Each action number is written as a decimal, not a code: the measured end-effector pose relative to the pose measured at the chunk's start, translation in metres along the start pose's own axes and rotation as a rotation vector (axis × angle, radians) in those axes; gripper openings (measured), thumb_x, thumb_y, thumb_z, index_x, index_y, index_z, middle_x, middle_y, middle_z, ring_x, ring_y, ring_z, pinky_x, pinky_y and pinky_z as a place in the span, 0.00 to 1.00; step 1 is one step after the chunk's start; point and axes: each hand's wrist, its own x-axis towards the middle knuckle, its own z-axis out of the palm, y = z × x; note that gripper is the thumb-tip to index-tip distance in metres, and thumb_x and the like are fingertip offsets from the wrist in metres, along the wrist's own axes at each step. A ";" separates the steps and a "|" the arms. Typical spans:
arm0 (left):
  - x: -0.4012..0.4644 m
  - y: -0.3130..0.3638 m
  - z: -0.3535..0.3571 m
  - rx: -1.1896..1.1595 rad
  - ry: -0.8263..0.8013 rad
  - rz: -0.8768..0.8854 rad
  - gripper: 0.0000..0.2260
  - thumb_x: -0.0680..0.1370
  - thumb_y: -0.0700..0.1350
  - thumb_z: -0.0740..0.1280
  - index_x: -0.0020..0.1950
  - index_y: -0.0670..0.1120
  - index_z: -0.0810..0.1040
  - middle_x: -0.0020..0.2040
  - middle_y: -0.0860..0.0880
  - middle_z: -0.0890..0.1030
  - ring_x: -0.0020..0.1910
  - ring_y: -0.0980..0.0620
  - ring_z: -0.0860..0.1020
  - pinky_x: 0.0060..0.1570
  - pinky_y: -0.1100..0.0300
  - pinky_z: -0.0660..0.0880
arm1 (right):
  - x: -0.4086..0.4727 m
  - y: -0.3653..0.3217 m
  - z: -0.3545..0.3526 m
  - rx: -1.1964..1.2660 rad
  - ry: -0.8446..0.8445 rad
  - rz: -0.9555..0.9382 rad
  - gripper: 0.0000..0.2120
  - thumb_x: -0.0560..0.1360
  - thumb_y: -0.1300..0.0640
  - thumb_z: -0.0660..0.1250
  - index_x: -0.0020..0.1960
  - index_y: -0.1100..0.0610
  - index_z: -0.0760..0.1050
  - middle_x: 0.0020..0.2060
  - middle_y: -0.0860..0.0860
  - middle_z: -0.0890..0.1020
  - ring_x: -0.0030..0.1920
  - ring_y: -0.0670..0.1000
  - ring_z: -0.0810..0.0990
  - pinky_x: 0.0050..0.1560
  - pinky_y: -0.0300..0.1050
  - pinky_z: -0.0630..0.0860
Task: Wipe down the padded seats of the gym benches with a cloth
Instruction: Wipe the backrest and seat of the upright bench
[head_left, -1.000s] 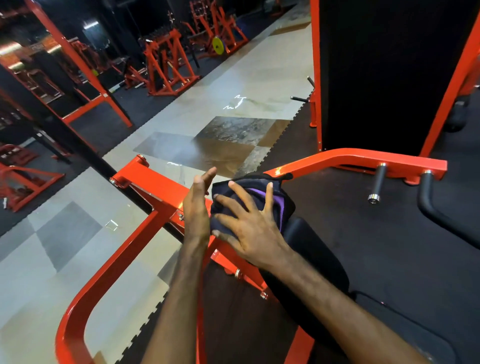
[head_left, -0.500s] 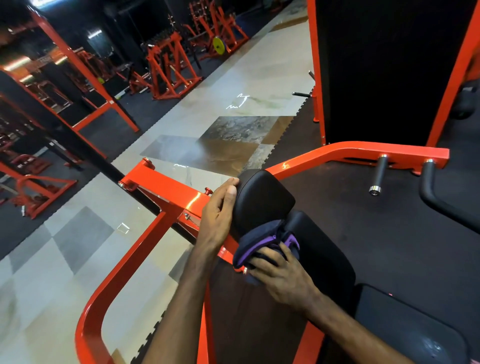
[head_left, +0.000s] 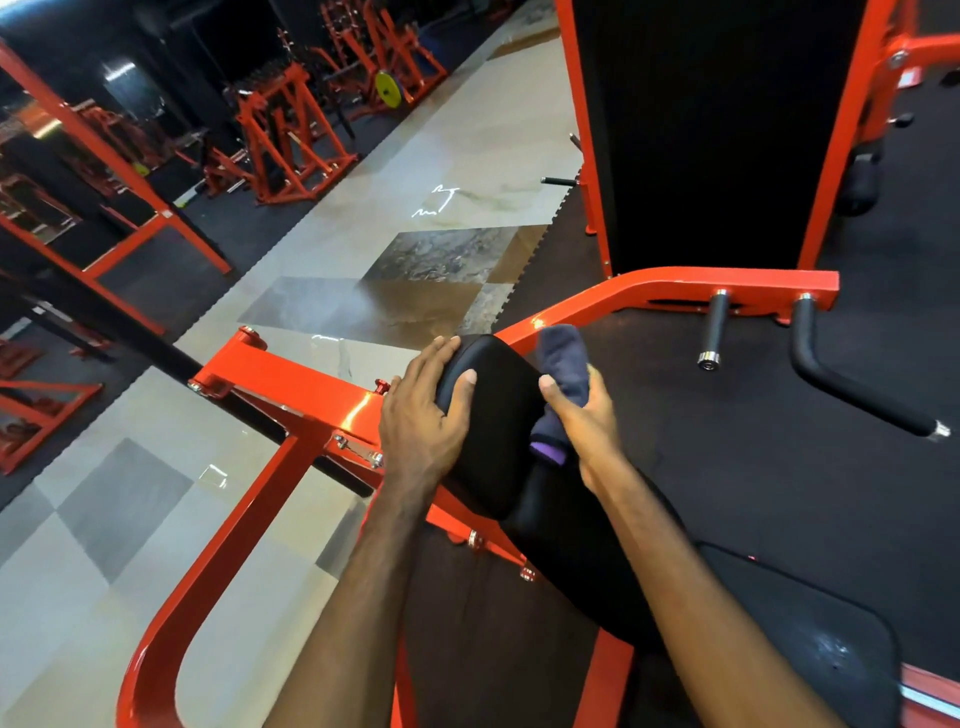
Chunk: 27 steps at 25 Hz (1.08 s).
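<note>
gripping left edge of black pad with left hand, fingers curled over far rim. right hand pinching dark cloth against pad's right side, orange frame underneath.

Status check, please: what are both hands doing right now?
Left hand grips the black padded headrest. Right hand holds the dark purple-edged cloth against the pad's right side. Nothing in the way.

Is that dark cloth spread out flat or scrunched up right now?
Scrunched up. The cloth is bunched in the right hand, its ends sticking out above and below the fingers, against the black pad.
</note>
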 end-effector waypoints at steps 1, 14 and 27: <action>-0.001 0.001 0.000 -0.010 0.014 -0.004 0.21 0.84 0.59 0.65 0.77 0.59 0.75 0.77 0.60 0.75 0.76 0.58 0.72 0.74 0.42 0.71 | 0.006 0.002 0.003 -0.053 0.019 0.016 0.15 0.79 0.62 0.74 0.65 0.54 0.77 0.50 0.46 0.85 0.54 0.50 0.84 0.47 0.31 0.78; -0.003 0.002 0.002 -0.042 0.044 -0.017 0.20 0.84 0.59 0.65 0.76 0.59 0.76 0.77 0.60 0.75 0.76 0.59 0.73 0.75 0.41 0.71 | -0.033 -0.006 0.007 0.141 0.249 0.165 0.13 0.82 0.67 0.67 0.64 0.59 0.80 0.53 0.55 0.86 0.52 0.56 0.86 0.52 0.48 0.83; -0.010 0.010 0.005 -0.111 0.190 -0.075 0.18 0.82 0.60 0.69 0.72 0.60 0.81 0.73 0.61 0.79 0.73 0.65 0.74 0.73 0.52 0.75 | -0.104 0.009 -0.063 -0.035 0.105 0.042 0.12 0.79 0.67 0.69 0.58 0.54 0.83 0.46 0.49 0.88 0.50 0.49 0.87 0.53 0.47 0.83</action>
